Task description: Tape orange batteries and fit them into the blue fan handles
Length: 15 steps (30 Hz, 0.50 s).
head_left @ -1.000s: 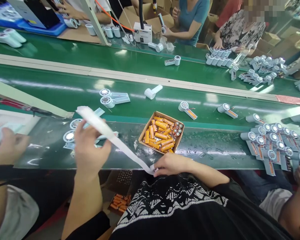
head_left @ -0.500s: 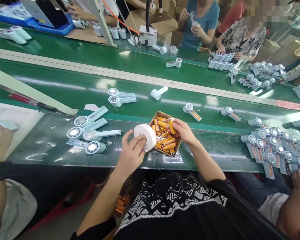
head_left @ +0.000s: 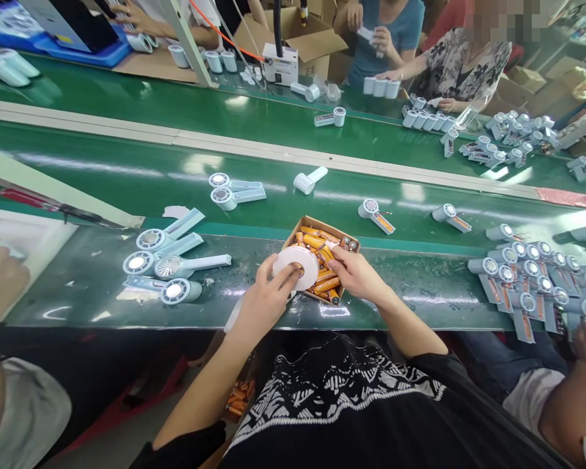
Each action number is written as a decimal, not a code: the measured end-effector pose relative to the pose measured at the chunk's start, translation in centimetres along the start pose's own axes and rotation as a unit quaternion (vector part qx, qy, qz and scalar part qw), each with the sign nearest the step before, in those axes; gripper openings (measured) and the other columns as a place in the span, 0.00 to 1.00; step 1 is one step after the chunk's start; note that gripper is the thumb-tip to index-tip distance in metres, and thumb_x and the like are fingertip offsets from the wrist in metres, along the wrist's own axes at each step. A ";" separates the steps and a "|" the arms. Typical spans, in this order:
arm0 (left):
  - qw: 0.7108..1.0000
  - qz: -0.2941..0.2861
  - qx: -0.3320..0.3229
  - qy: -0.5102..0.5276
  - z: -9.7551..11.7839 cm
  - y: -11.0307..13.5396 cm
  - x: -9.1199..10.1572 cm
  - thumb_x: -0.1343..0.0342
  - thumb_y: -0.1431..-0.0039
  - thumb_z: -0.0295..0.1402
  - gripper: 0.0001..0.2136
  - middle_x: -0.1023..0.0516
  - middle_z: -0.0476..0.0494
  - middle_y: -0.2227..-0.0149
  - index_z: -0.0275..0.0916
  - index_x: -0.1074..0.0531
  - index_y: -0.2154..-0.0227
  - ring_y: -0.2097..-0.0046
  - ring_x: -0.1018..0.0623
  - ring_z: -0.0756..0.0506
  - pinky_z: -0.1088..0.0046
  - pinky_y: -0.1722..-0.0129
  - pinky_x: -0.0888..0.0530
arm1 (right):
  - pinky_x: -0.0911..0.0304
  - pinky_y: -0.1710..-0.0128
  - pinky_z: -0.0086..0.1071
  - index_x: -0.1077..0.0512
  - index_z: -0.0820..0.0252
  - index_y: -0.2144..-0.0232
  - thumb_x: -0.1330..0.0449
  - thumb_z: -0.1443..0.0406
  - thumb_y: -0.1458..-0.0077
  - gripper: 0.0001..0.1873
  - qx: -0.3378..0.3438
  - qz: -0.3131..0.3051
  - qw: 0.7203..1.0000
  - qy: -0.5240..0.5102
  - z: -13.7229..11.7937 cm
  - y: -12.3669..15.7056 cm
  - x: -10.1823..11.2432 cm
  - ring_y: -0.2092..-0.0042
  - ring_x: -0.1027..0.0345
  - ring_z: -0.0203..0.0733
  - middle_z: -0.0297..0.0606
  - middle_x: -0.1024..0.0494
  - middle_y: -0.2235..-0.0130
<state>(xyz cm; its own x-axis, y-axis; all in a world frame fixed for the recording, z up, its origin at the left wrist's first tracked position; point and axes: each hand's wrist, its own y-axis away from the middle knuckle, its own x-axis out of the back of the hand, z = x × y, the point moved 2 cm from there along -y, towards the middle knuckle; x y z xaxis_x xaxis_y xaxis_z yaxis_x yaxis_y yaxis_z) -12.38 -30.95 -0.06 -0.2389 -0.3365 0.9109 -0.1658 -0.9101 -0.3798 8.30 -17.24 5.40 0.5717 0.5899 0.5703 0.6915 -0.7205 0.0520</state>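
Note:
My left hand (head_left: 267,298) is closed on a roll of white tape (head_left: 308,262), with fingers in its core. The roll is tilted over the near left part of a small cardboard box (head_left: 352,243) full of orange-wrapped batteries (head_left: 326,284). Over the box's right side, my right hand (head_left: 354,270) is closed, its fingertips pinching an orange battery (head_left: 325,253); my fingers partly hide it. Something small and white shows at those fingertips. A white strip (head_left: 232,317) lies behind my left wrist at the bench edge.
Light-blue handheld fan bodies (head_left: 176,291) lie left of the box, and many with orange batteries (head_left: 527,273) cluster at right. Others lie on the green belt (head_left: 268,156). Co-workers' hands (head_left: 0,273) are at far left, right and across. A metal post (head_left: 68,189) slants at left.
The tape roll has moved right and tipped flatter over the box. My right hand has turned, its fingers curled lower over the batteries. A white strip now shows by my left wrist.

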 end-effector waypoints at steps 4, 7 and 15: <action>1.000 0.002 -0.008 -0.003 0.3 -0.1 0.0 0.45 0.42 0.13 0.28 0.20 0.41 0.40 0.41 0.22 0.41 0.27 0.39 0.27 0.50 0.35 0.22 | 0.34 0.59 0.36 0.29 0.56 0.58 0.47 0.63 0.30 0.07 -0.006 -0.024 0.999 0.020 -0.1 0.0 -0.5 0.62 0.28 0.44 0.38 0.22 0.62; 1.000 -0.006 -0.002 -0.021 0.5 -0.3 0.3 0.46 0.39 0.14 0.26 0.20 0.42 0.40 0.40 0.21 0.42 0.28 0.37 0.28 0.53 0.36 0.21 | 0.36 0.60 0.34 0.31 0.56 0.60 0.48 0.63 0.29 0.08 -0.003 -0.040 0.999 0.021 -0.1 -0.1 -0.9 0.63 0.29 0.42 0.37 0.22 0.63; 0.998 -0.036 0.045 -0.035 2.1 -2.3 0.9 0.50 0.30 0.20 0.22 0.22 0.42 0.38 0.43 0.23 0.39 0.28 0.33 0.29 0.54 0.39 0.20 | 0.49 0.68 0.32 0.43 0.54 0.74 0.39 0.61 0.37 0.18 -0.050 -0.063 0.995 0.055 0.8 -2.2 0.5 0.71 0.44 0.35 0.26 0.37 0.76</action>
<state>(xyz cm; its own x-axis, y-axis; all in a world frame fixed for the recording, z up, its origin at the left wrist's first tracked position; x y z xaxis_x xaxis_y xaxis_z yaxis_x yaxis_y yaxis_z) -10.24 -29.62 1.93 -0.1610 -0.2823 0.9457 -0.0938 -0.9495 -0.2994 7.45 -15.08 4.95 0.4278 0.6383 0.6400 0.7036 -0.6796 0.2074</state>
